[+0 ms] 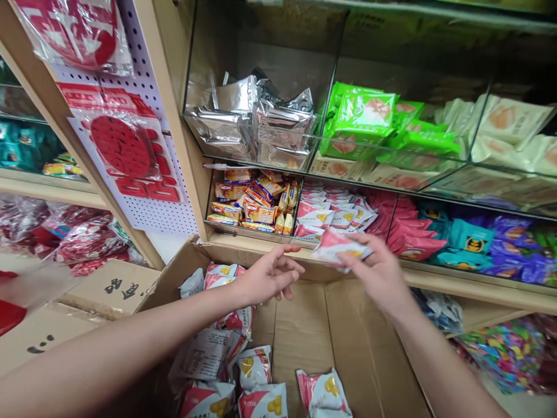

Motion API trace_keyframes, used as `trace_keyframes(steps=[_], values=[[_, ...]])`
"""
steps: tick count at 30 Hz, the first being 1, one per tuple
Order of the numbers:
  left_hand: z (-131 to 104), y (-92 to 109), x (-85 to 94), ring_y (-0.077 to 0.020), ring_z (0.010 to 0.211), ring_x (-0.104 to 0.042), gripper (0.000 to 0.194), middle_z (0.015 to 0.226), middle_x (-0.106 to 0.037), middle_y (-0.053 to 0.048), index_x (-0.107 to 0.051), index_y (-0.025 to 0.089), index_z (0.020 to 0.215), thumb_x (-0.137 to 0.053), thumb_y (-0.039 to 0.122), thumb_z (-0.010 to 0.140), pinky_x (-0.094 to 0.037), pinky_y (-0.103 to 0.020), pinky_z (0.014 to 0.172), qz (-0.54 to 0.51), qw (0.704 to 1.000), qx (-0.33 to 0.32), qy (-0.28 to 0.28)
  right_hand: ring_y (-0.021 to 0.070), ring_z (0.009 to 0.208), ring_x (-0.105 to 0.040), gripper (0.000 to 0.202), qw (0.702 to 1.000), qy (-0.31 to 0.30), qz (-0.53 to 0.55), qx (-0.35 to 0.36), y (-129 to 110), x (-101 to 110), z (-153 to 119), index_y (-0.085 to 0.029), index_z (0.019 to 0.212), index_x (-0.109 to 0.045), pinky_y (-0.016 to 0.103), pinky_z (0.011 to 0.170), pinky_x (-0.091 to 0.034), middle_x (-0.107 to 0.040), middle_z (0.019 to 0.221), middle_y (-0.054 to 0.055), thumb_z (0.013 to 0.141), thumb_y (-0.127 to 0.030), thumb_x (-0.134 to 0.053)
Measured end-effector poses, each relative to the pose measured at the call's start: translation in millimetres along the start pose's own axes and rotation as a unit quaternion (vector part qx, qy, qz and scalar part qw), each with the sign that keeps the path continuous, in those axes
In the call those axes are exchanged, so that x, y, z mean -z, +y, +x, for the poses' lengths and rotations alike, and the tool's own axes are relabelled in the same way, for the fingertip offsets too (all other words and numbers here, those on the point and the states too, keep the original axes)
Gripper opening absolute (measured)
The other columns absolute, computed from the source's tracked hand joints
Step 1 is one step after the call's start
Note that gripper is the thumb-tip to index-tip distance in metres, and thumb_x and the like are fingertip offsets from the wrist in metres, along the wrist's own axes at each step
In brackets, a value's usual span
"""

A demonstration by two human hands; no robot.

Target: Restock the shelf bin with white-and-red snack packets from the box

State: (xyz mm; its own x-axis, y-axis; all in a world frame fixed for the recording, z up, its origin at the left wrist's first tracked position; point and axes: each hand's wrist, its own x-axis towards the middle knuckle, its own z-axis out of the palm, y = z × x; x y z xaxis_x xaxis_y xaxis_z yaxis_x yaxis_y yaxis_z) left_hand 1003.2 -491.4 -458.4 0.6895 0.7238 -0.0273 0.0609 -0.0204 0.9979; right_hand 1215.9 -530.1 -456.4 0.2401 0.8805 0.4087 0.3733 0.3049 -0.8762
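While the left hand hovers half-curled, grip loose, the right hand pinches a pink-white packet.

"三牛" on an orange packet; dark handwritten characters, hard to read, on a cardboard flap.

Pink-and-white packet, tilted, in right fingers near the shelf.
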Motion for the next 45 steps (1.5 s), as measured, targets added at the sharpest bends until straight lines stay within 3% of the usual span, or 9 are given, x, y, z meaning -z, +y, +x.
trace_keyframes(steps=[3, 9, 15, 18, 24, 33, 38, 42, 45], values=[[-0.1, -2.0, -2.2, -0.0052, 0.051, -0.056, 0.038, 0.093, -0.055, -0.005, -0.035, 0.018, 0.112, -0.050, 0.023, 0.077, -0.039, -0.016, 0.042, 0.020, 1.000, 0.016, -0.008, 0.0227, 0.083, -0.056, 0.033, 0.968, 0.137, -0.184, 0.097, -2.9, 25.2, 32.9, -0.020, 0.102, -0.051, 0.038, 0.072, -0.044, -0.058, 0.098, 0.008, 0.072, -0.031, -0.057], [1.6, -14.2, -5.0, -0.0058, 0.056, -0.055, 0.034, 0.084, -0.055, -0.003, -0.039, 0.015, 0.107, -0.052, 0.021, 0.076, -0.042, -0.020, 0.052, 0.020, 0.999, 0.018, -0.045, 0.0251, 0.084, -0.053, 0.025, 0.915, 0.067, -0.371, 0.147, 23.7, 29.1, 92.2, -0.017, 0.093, -0.060, 0.039, 0.076, -0.041, -0.057, 0.089, 0.010, 0.069, -0.017, -0.053], [-1.1, -28.4, -2.5, -0.0077, 0.061, -0.054, 0.025, 0.080, -0.056, -0.002, -0.044, 0.014, 0.100, -0.049, 0.018, 0.076, -0.044, -0.023, 0.060, 0.099, 0.990, 0.038, -0.096, 0.0265, 0.084, -0.048, 0.020, 0.868, 0.087, -0.435, 0.224, 49.3, 19.6, 106.4, -0.020, 0.082, -0.067, 0.041, 0.074, -0.039, -0.051, 0.085, 0.010, 0.071, -0.019, -0.050], [-6.7, -30.6, -3.1, -0.0093, 0.066, -0.054, 0.023, 0.080, -0.059, -0.002, -0.052, 0.014, 0.097, -0.049, 0.017, 0.075, -0.043, -0.021, 0.062, 0.237, 0.953, 0.056, -0.179, 0.0256, 0.082, -0.049, 0.024, 0.856, 0.057, -0.457, 0.237, 48.6, 19.1, 104.8, -0.018, 0.086, -0.066, 0.039, 0.072, -0.039, -0.053, 0.085, 0.010, 0.072, -0.017, -0.047], [-24.0, -49.1, -14.5, -0.0242, 0.081, -0.057, 0.040, 0.092, -0.060, -0.011, -0.060, 0.014, 0.100, -0.065, 0.025, 0.062, -0.045, -0.031, 0.067, 0.483, 0.794, 0.038, -0.367, 0.0273, 0.091, -0.047, 0.025, 0.844, 0.038, -0.474, 0.250, 43.5, 20.6, 96.0, -0.013, 0.096, -0.059, 0.042, 0.080, -0.036, -0.054, 0.094, 0.014, 0.074, -0.018, -0.048], [-22.2, -71.2, -11.7, -0.0213, 0.074, -0.057, 0.041, 0.078, -0.061, -0.004, -0.063, 0.019, 0.090, -0.073, 0.022, 0.050, -0.042, -0.026, 0.058, 0.531, 0.771, 0.039, -0.349, 0.0296, 0.104, -0.041, 0.032, 0.863, 0.100, -0.425, 0.254, 32.8, 24.5, 59.8, -0.015, 0.107, -0.050, 0.047, 0.086, -0.034, -0.046, 0.108, 0.016, 0.075, -0.018, -0.047], [-16.2, -44.5, -6.3, -0.0171, 0.070, -0.056, 0.020, 0.071, -0.063, -0.001, -0.065, 0.018, 0.078, -0.068, 0.019, 0.058, -0.041, -0.024, 0.060, 0.459, 0.827, 0.022, -0.323, 0.0246, 0.098, -0.049, 0.015, 0.937, 0.023, -0.288, 0.197, 5.4, 4.1, 1.9, -0.021, 0.089, -0.057, 0.040, 0.081, -0.042, -0.051, 0.106, 0.011, 0.079, -0.025, -0.047], [-2.1, -16.4, -2.6, -0.0110, 0.064, -0.053, 0.017, 0.071, -0.061, 0.001, -0.062, 0.015, 0.080, -0.064, 0.023, 0.064, -0.040, -0.021, 0.059, 0.262, 0.957, 0.026, -0.123, 0.0214, 0.092, -0.055, 0.033, 0.976, -0.128, -0.166, 0.062, -5.4, -18.4, -41.0, -0.023, 0.106, -0.052, 0.034, 0.075, -0.046, -0.057, 0.105, 0.008, 0.074, -0.034, -0.056], [6.7, -5.4, -3.2, -0.0067, 0.054, -0.048, 0.023, 0.061, -0.055, 0.004, -0.056, 0.013, 0.073, -0.069, 0.025, 0.059, -0.039, -0.019, 0.053, 0.061, 0.998, 0.021, 0.004, 0.0201, 0.084, -0.059, 0.040, 0.974, -0.205, -0.088, -0.040, -2.0, -25.1, -48.6, -0.022, 0.109, -0.050, 0.033, 0.072, -0.047, -0.062, 0.096, 0.005, 0.073, -0.037, -0.058]])
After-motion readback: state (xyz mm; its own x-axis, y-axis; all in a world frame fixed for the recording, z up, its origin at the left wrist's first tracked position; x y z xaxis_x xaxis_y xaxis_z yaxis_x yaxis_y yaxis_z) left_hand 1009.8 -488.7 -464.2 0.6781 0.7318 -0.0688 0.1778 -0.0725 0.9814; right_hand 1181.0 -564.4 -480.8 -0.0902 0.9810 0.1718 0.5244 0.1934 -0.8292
